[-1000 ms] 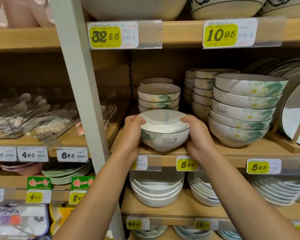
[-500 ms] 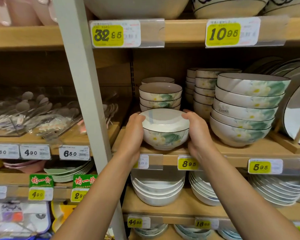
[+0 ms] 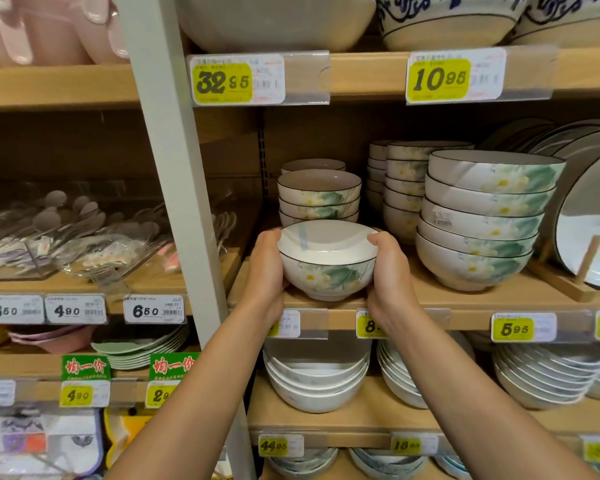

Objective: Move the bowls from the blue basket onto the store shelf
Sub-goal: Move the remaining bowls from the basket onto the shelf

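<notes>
A white bowl with a green and yellow flower print (image 3: 327, 263) stands upright with its foot on the front edge of the wooden store shelf (image 3: 465, 304). My left hand (image 3: 265, 270) cups its left side and my right hand (image 3: 388, 271) cups its right side. Right behind it is a stack of matching small bowls (image 3: 318, 195). The blue basket is out of view.
A taller stack of larger flowered bowls (image 3: 482, 220) stands to the right, more small bowl stacks (image 3: 402, 181) behind, and plates on a wooden rack (image 3: 589, 223) at far right. A grey upright post (image 3: 174, 202) rises on the left. Lower shelves hold white bowls (image 3: 317, 379).
The bowl went from tilted and held in front of the shelf edge to level, farther in, resting on the shelf board. Both hands stayed on its sides.
</notes>
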`<state>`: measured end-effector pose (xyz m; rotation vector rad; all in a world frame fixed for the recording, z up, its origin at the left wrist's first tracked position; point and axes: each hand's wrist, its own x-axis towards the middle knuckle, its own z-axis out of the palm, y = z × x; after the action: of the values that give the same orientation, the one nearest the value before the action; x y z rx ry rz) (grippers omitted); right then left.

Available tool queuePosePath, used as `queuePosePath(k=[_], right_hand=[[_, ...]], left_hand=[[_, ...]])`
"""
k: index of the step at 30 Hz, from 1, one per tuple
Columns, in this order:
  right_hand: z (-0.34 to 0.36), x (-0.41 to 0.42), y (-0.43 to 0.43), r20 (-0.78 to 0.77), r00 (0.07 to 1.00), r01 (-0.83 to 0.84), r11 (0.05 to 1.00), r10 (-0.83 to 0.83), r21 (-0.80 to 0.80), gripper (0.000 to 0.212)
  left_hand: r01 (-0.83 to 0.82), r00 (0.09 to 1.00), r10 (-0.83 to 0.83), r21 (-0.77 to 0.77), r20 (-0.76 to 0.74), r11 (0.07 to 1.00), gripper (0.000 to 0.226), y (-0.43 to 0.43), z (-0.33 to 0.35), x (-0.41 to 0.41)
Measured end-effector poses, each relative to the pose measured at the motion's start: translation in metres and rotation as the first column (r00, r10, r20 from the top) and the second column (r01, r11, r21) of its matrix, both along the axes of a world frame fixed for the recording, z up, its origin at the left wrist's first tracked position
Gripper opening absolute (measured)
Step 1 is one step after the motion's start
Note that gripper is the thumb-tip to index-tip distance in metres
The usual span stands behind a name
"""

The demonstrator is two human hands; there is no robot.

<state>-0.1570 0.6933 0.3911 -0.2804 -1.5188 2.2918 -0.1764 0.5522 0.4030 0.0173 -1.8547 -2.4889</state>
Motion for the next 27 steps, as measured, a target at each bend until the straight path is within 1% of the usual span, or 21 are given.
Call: queuePosePath(k=[4, 9, 12, 15, 18, 20, 22, 24, 25, 27], right_hand=[[0.001, 0.0, 0.0, 0.031, 0.999, 0.013, 1.0, -0.013, -0.001, 0.04], [0.005, 0.002, 0.0, 0.053, 0.998, 0.014, 0.999, -0.016, 0.039, 0.039], [0.007, 0.006, -0.004, 0.063, 0.998, 0.011, 0.997, -0.016, 0.078, 0.039], [0.013, 0.014, -0.005, 0.046, 0.999, -0.027, 0.99, 0.021, 0.141, 0.031], [0.017, 0.025, -0.004, 0.042, 0.998, -0.047, 0.992, 0.042, 0.12, 0.036], [0.018, 0.035, -0.002, 0.054, 0.998, -0.038, 0.996, 0.034, 0.081, 0.042], [0.018, 0.048, 0.0, 0.075, 0.997, 0.001, 0.998, -0.005, 0.06, 0.041], [0.017, 0.063, -0.001, 0.095, 0.991, 0.08, 0.991, -0.09, 0.108, 0.027], [0.016, 0.071, -0.002, 0.095, 0.987, 0.115, 0.983, -0.13, 0.146, 0.021], [0.013, 0.09, -0.007, 0.063, 0.985, 0.145, 0.968, -0.161, 0.206, 0.02]], left_hand=[[0.027, 0.999, -0.027, 0.02, 0.017, 0.999, 0.036, -0.001, -0.002, -0.003], [0.039, 0.999, -0.04, 0.033, 0.022, 0.999, 0.033, -0.004, -0.001, -0.006], [0.038, 0.999, -0.039, 0.041, 0.03, 0.998, 0.032, -0.007, 0.0, -0.004], [0.068, 0.997, -0.069, 0.049, 0.029, 0.997, 0.028, -0.009, 0.003, 0.002], [0.069, 0.996, -0.075, 0.101, 0.057, 0.992, 0.026, -0.017, 0.007, 0.017], [0.095, 0.994, -0.1, 0.076, 0.053, 0.993, 0.03, -0.025, 0.006, 0.033], [0.122, 0.991, -0.123, 0.017, 0.056, 0.992, 0.039, -0.033, 0.007, 0.052], [0.102, 0.993, -0.099, -0.044, 0.064, 0.994, 0.043, -0.044, 0.007, 0.072], [0.078, 0.995, -0.075, -0.065, 0.059, 0.995, 0.041, -0.049, 0.008, 0.084], [0.035, 0.999, -0.032, -0.1, 0.041, 0.994, 0.033, -0.058, 0.009, 0.111]])
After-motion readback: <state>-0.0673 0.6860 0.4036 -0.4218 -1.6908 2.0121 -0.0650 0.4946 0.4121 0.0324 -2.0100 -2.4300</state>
